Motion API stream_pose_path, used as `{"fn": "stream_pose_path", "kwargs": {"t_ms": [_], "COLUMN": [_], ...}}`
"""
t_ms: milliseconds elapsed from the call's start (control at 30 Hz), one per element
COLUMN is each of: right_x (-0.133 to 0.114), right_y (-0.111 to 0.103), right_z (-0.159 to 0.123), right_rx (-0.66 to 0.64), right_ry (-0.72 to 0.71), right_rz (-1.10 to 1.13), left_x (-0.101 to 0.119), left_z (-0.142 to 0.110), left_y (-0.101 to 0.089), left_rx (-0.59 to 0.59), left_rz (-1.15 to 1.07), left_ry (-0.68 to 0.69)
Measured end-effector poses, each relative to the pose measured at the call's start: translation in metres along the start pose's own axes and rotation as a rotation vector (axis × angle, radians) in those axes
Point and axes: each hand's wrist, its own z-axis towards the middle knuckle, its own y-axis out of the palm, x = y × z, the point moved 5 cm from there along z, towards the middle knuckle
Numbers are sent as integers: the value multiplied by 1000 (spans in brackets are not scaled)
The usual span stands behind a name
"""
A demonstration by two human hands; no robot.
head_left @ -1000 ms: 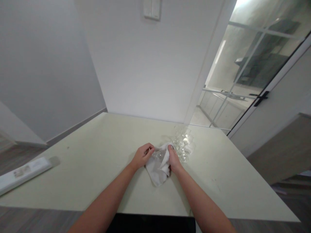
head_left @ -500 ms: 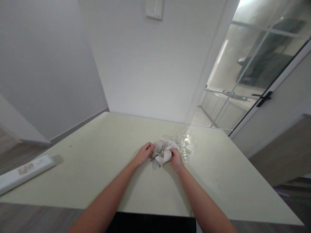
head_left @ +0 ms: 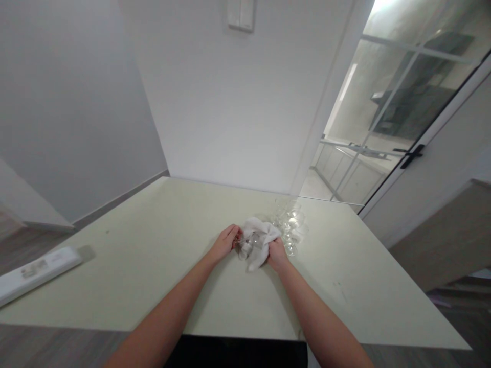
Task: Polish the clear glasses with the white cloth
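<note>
My left hand [head_left: 225,243] is closed on a clear stemmed glass [head_left: 253,239], tilted toward the right, just above the table. My right hand [head_left: 277,252] grips a white cloth [head_left: 263,228], which is bunched around the glass's bowl. One end of the cloth hangs down below the glass. Part of the bowl is covered by the cloth, and the fingertips of both hands are partly hidden. Just beyond my right hand stand several more clear stemmed glasses [head_left: 292,222], close together on the table.
The pale table [head_left: 169,276] meets a white wall [head_left: 230,117] at its back edge. On the far left lies a long white box [head_left: 42,271]. A glazed door with a black handle [head_left: 414,155] is to the right, and a white switch plate [head_left: 241,14] is on the wall.
The cloth has shifted around the glass, and its loose end now hangs lower. Both hands stay close to where they were. The whole view has slid slightly left.
</note>
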Motion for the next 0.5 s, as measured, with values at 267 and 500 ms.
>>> {"fn": "stream_pose_path", "kwargs": {"t_ms": [267,500], "right_x": [-2,4], "right_y": [4,2], "right_z": [-10,-7], "right_rx": [-311,-312], "right_ry": [-71,-128], "right_rz": [-415,-594], "left_x": [17,30], "left_z": [-10,-19], "left_y": [-11,-12], "left_rx": [-5,0], "left_rz": [159,269], "left_ry": [264,418]}}
